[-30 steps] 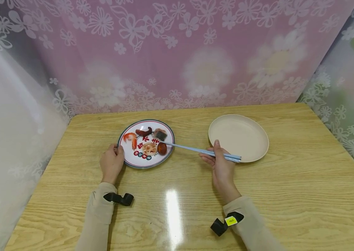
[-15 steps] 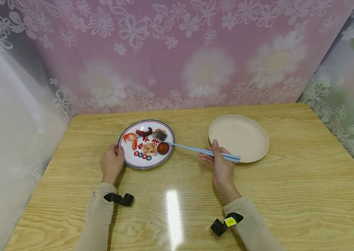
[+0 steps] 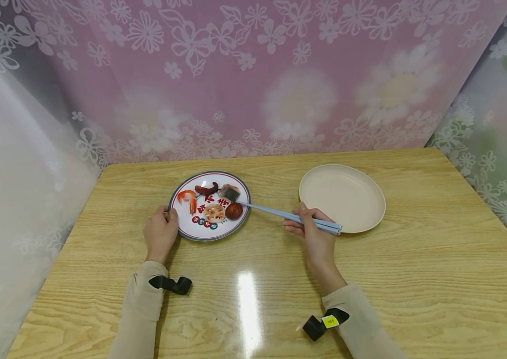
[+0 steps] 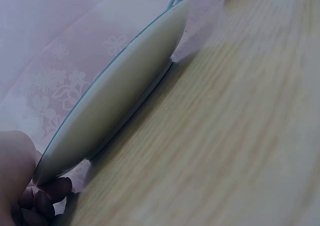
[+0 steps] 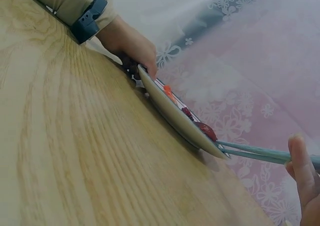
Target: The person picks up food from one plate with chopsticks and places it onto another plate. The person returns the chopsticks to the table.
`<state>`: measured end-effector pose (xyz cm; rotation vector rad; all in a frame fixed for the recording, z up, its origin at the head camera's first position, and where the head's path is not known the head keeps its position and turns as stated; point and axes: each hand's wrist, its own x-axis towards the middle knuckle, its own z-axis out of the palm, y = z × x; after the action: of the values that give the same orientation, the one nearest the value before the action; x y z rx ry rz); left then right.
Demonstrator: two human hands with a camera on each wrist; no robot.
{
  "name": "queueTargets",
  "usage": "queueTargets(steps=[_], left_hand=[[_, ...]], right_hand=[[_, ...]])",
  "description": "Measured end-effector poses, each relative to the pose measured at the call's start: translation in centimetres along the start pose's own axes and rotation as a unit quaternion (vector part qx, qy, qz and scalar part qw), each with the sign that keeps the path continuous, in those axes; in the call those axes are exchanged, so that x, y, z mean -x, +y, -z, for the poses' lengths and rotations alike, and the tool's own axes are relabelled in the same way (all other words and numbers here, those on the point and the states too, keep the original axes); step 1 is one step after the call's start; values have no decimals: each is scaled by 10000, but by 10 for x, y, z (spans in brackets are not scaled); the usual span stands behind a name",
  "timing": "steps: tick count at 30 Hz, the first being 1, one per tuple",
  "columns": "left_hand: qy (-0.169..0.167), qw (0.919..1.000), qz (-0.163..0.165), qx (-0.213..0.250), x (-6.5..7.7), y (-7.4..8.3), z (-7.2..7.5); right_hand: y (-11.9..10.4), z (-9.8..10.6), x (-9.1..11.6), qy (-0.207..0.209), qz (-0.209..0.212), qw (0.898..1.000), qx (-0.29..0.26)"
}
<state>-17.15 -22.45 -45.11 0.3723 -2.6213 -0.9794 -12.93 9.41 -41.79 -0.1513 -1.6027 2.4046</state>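
Observation:
My left hand (image 3: 161, 234) pinches the left rim of a white plate (image 3: 190, 228) with a blue and red border, thumb on top and fingers underneath in the left wrist view. On it lie a shrimp (image 3: 188, 198), a dark reddish curved piece (image 3: 207, 189), a dark block with a pale edge (image 3: 229, 192), a lotus root slice (image 3: 214, 213) and a round brown mushroom-like piece (image 3: 234, 211). My right hand (image 3: 320, 244) holds light blue chopsticks (image 3: 271, 211). Their tips reach over the plate's right rim, beside the brown piece; whether they grip it I cannot tell.
A beige oval plate (image 3: 343, 194) stands on the wooden table (image 3: 199, 309), just beyond my right hand. Floral curtains (image 3: 253, 89) hang behind the table and at both sides. Each wrist wears a black camera mount (image 3: 313, 327).
The round brown piece has shifted slightly to the right and turned. My right hand and the chopsticks have moved a little, while my left hand and the plate have stayed nearly still.

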Motion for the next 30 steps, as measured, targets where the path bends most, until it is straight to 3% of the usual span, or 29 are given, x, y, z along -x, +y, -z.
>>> queueTargets(steps=[9,12,15,16,18,20,23,25,27,30], left_hand=[[-21,10000,36,-3,0,-1,-1],[-43,10000,83,-9,0,0,-1],[-45,9999,93,-4,-1,0,-1],[-45,10000,88,-3,-1,0,-1],[-38,10000,79,2,-1,1,-1],[-28,10000,77,-6,-1,0,-1],[-26,9999,111,-21,0,0,-1],[-26,9999,112,-30,0,0,-1],[-12,10000,95,-22,0,0,-1],[20,10000,70,-24,0,1,0]], right_hand=[[-9,3,5,-168,593,9975,337],[-13,5,8,-370,1110,9919,496],[-17,9,11,-656,2012,9742,780],[-18,11,12,-756,2414,9622,1010],[-20,14,14,-941,3329,9217,1753],[-20,17,15,-1119,4158,8655,2560],[-16,18,18,-1455,4991,7675,3751],[-12,18,21,-1810,5192,7218,4204],[-8,18,24,-2106,5231,6872,4580],[-4,19,27,-2485,4979,6638,4997]])
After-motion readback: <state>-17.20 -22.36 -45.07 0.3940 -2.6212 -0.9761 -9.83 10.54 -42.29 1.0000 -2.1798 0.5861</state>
